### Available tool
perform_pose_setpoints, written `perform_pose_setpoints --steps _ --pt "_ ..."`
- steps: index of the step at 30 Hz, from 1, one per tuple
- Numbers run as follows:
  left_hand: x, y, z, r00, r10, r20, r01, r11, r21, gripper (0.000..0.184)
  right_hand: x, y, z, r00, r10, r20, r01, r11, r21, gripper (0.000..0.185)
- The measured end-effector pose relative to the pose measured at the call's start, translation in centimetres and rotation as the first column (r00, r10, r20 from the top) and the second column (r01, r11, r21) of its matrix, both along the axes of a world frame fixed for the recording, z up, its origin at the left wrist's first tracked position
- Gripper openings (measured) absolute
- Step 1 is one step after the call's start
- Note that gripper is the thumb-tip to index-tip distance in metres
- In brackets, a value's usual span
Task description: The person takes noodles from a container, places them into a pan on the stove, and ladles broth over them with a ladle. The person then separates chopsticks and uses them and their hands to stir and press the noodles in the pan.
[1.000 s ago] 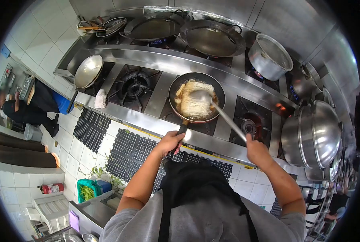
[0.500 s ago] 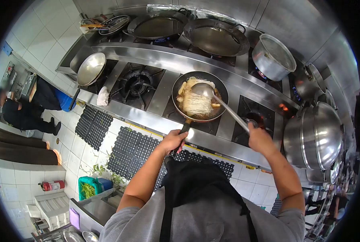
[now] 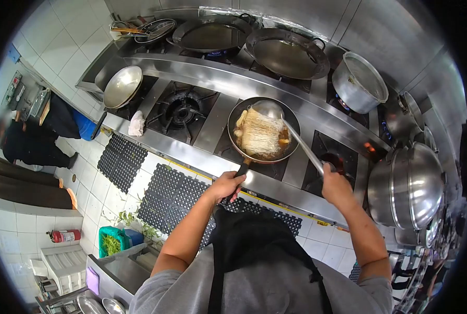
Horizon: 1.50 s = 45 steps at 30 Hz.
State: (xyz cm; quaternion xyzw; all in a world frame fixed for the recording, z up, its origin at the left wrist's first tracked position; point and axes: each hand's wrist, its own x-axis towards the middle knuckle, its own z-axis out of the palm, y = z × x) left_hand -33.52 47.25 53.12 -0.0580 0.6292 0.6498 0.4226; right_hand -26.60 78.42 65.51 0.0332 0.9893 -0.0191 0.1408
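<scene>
My left hand [image 3: 228, 186] is wrapped round the dark handle of a frying pan [image 3: 231, 137] on a front burner. Pale thin noodles [image 3: 261, 134] lie in the pan, with yellowish pieces beside them and brown liquid around. In my right hand [image 3: 337, 186] is the long metal handle of a ladle [image 3: 269, 109]. Its bowl rests at the far side of the pan, against the edge of the noodles.
Two wide dark pans [image 3: 287, 54] and a tall pot [image 3: 360, 83] stand on the back burners. A large domed steel steamer [image 3: 408, 183] is at the right. To the left are a bare burner [image 3: 183, 109], a smaller pan [image 3: 122, 87] and a crumpled white cloth [image 3: 137, 124].
The ladle's bowl has shifted from on top of the noodles to the pan's far side. The noodles now show more fully. The whole view has shifted slightly.
</scene>
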Motion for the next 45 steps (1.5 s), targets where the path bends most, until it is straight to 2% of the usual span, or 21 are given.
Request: perform_pose_setpoints --steps 2,4,7,9,11,14,19,22,23,26,27,32,35,37,38,40,41,42,43,44,45 --pt "0.3 -0.1 -0.2 1.0 -0.003 0.009 0.003 1.0 0.008 0.024 0.1 0.1 -2.6 0.999 -0.031 0.036 0.03 0.999 0.011 0.018" --pt "0.0 0.0 -0.1 1.0 0.004 -0.006 -0.004 1.0 0.004 0.025 -0.5 0.0 -3.3 0.998 0.044 0.037 -0.043 0.999 -0.02 0.016" --pt "0.1 0.0 -0.1 1.0 0.015 0.025 -0.015 1.0 0.006 0.025 -0.7 0.4 0.9 0.998 0.055 -0.02 -0.055 0.998 0.009 0.019" --pt "0.0 0.0 0.0 0.999 0.019 0.04 -0.019 1.0 0.007 0.024 0.5 0.3 0.9 0.998 0.051 -0.048 -0.052 0.999 -0.016 0.019" --pt "-0.3 0.0 0.3 1.0 0.012 0.024 -0.012 1.0 0.012 0.025 1.8 0.1 -0.3 0.998 -0.069 -0.004 0.069 0.998 0.004 0.019" --pt "-0.2 -0.1 -0.4 1.0 -0.017 0.013 0.016 1.0 0.024 0.028 2.0 0.5 -3.0 0.988 -0.091 0.125 0.099 0.994 -0.056 0.019" --pt "0.0 0.0 0.0 1.0 -0.004 0.012 0.004 1.0 0.02 0.028 0.6 0.5 0.9 0.992 -0.119 0.042 0.124 0.981 -0.149 0.024" --pt "0.0 0.0 0.3 1.0 -0.008 -0.006 0.008 1.0 0.002 0.028 0.2 0.8 -3.4 0.984 -0.153 0.086 0.167 0.967 -0.194 0.025" --pt "0.2 0.0 0.3 1.0 -0.013 -0.002 0.013 1.0 0.0 0.028 0.0 0.7 -4.3 0.969 -0.16 0.187 0.203 0.949 -0.24 0.029" --pt "0.1 0.2 0.3 1.0 -0.011 -0.017 0.011 1.0 -0.008 0.029 -1.2 0.4 -3.7 0.94 -0.194 0.28 0.266 0.931 -0.249 0.031" --pt "0.3 0.1 0.0 1.0 -0.004 -0.004 0.004 1.0 -0.009 0.029 -1.3 0.4 -2.3 0.944 -0.179 0.277 0.275 0.89 -0.365 0.031" --pt "0.1 0.2 -0.1 1.0 0.012 0.014 -0.012 1.0 0.001 0.022 -1.3 1.4 -2.6 0.942 -0.183 0.281 0.279 0.894 -0.35 0.03" --pt "0.2 0.2 -0.2 1.0 0.022 0.004 -0.022 1.0 0.006 0.022 -1.4 0.9 -2.4 0.895 -0.255 0.367 0.381 0.864 -0.328 0.027" --pt "0.4 0.2 0.0 1.0 0.022 -0.002 -0.022 1.0 0.012 0.021 -1.2 1.3 -2.1 0.915 -0.231 0.331 0.362 0.833 -0.418 0.024" --pt "0.4 0.1 0.2 1.0 -0.003 -0.031 0.002 0.998 -0.055 0.026 -1.0 1.7 -2.1 0.917 -0.228 0.329 0.358 0.834 -0.42 0.024" --pt "-0.3 -0.2 0.2 0.997 -0.025 -0.068 0.017 0.993 -0.119 0.031 -0.7 2.7 -2.0 0.84 -0.266 0.474 0.533 0.569 -0.626 0.022" --pt "-0.7 -0.6 -0.3 0.886 -0.051 -0.46 -0.111 0.941 -0.319 0.034 0.1 3.0 -2.0 0.84 -0.264 0.473 0.532 0.569 -0.627 0.022" --pt "-1.1 -0.8 -0.5 0.631 -0.161 -0.759 -0.304 0.849 -0.433 0.037 1.1 3.2 -2.0 0.836 -0.267 0.479 0.545 0.506 -0.669 0.021" --pt "-1.6 -0.7 1.5 0.638 -0.164 -0.752 -0.358 0.802 -0.479 0.044 1.7 3.3 -1.6 0.833 -0.267 0.485 0.553 0.441 -0.707 0.02" --pt "-2.0 -0.3 2.9 0.643 -0.161 -0.749 -0.36 0.799 -0.481 0.044 2.4 3.2 -1.0 0.832 -0.262 0.489 0.554 0.444 -0.704 0.02" --pt "-2.5 0.3 4.2 0.557 -0.257 -0.789 -0.355 0.786 -0.507 0.048 3.1 2.9 0.0 0.826 -0.264 0.498 0.562 0.444 -0.698 0.02"
